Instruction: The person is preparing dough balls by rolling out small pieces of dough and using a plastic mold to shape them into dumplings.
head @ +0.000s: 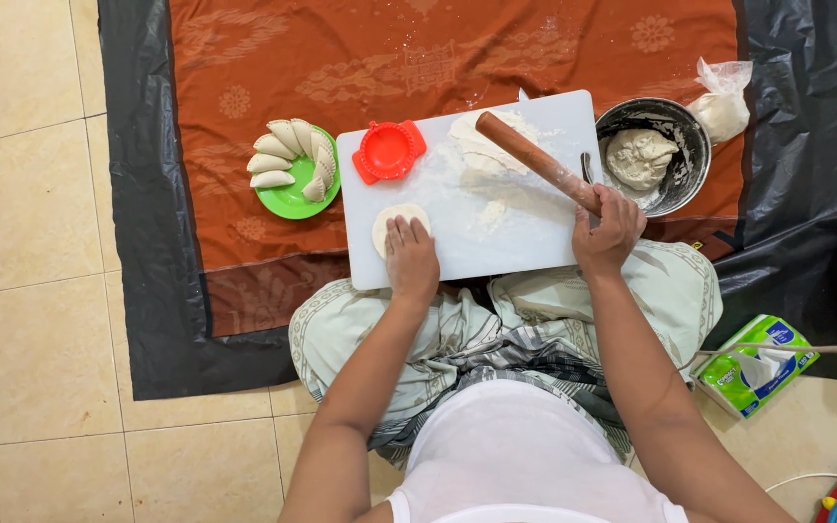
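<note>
A white cutting board (544,242) lies on an orange cloth in front of me. My left hand (411,257) presses flat on a small round dough disc (395,216) at the board's near left. My right hand (608,230) grips the near end of a wooden rolling pin (533,158), which slants up across the board over a flattened sheet of dough (481,145). A red round dumpling press (388,151) sits shut at the board's far left corner.
A green plate (293,199) with several folded dumplings lies left of the board. A metal bowl (692,165) with a dough lump stands at the right, a plastic bag (725,102) of flour beyond it. A green tissue pack (754,363) rests on the tiled floor.
</note>
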